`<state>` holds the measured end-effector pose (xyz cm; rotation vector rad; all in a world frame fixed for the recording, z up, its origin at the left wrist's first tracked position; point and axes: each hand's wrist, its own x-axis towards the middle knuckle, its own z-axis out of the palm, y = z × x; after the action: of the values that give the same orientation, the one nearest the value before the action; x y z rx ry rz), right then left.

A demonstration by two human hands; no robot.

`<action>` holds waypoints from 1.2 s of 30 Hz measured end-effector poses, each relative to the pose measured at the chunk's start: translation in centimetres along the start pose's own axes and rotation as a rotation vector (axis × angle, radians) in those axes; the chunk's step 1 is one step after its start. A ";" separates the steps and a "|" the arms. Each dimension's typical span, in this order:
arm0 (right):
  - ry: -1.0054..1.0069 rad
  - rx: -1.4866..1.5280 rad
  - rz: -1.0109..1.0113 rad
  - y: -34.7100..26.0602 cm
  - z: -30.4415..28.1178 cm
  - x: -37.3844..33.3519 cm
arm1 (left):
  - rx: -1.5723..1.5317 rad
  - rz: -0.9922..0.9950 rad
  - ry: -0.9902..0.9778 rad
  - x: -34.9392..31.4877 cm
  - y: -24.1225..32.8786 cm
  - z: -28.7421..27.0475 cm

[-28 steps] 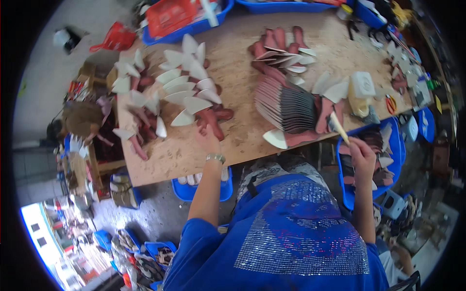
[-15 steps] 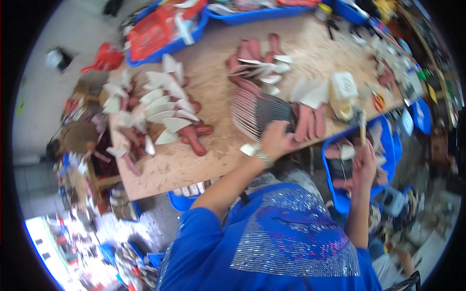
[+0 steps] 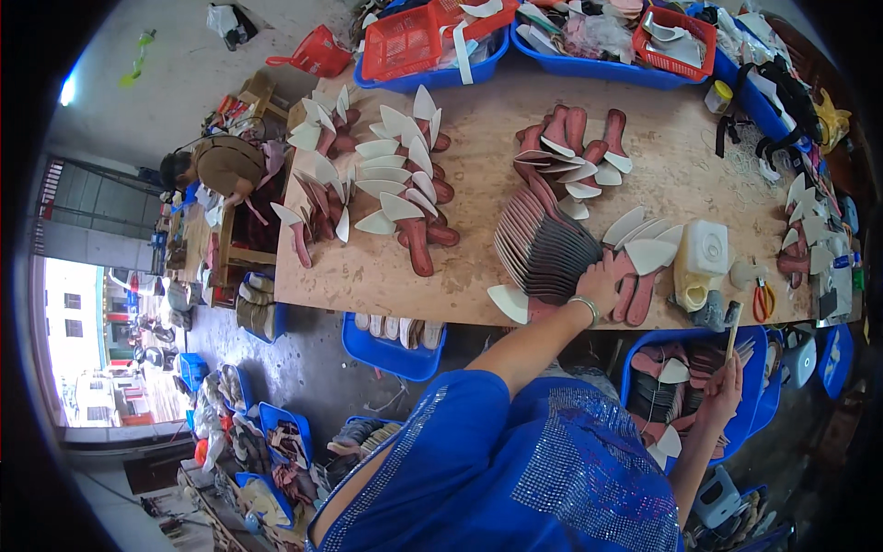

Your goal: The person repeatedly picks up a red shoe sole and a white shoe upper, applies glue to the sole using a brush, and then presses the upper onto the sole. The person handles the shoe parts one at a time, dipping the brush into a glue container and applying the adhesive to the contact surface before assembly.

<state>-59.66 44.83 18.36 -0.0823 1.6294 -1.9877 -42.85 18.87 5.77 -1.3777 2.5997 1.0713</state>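
My left hand lies at the right end of a fanned stack of insoles, its fingers curled against the edge. The stack is dark grey on one side with pinkish edges on the other. My right hand is closed round the light wooden handle of a brush, held upright beyond the table's near edge. A dark grey clump by the handle's upper end may be its head. Just right of my left hand lie pink insoles with white tips. A yellowish plastic jug stands beyond them.
Several pink pieces with white tips lie in clusters on the wooden table. Orange-handled scissors lie near the right edge. A blue bin of insoles stands below the table by my right arm. Another person bends at the left.
The view has swung left, so the table sits further right and lower in it. My left hand stays at the insole stack. My right hand still holds the brush, now lower relative to the jug.
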 end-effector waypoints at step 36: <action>-0.147 -1.642 -0.432 5.6 0.0 13.6 | -1.370 -0.391 -0.407 -16.2 1.3 -8.1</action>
<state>-68.97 38.09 9.23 -1.1749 2.7662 -0.3005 -31.57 26.49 17.74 -1.3436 1.0415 2.7741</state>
